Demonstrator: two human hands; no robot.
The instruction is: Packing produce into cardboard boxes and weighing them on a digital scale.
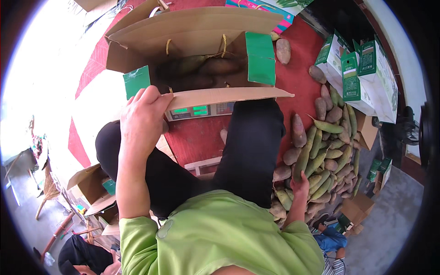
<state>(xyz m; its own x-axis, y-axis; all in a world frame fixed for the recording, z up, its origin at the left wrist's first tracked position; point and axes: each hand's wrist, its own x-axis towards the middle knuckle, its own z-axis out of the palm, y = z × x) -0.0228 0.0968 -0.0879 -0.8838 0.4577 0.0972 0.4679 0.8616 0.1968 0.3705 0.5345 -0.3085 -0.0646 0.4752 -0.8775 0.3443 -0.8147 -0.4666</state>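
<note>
An open cardboard box (201, 32) stands in front of me with several long, dark radishes (185, 65) lying inside. My left hand (143, 114) is closed over the left end of its near flap (229, 95). Under that flap shows a scale (197, 111) with lit green displays. To my right lies a large heap of green and reddish-brown long vegetables. At its near left side, my right hand (300, 184) is closed around the lower end of a long green radish (303, 158). The box walls and flap hide part of its contents.
White-and-green cartons (353, 75) stand beyond the heap at the right. A brown carton (357, 208) lies at the lower right, near another person's feet. Another open carton (94, 188) is at my left, with a person seated behind it. The floor covering (293, 87) is red.
</note>
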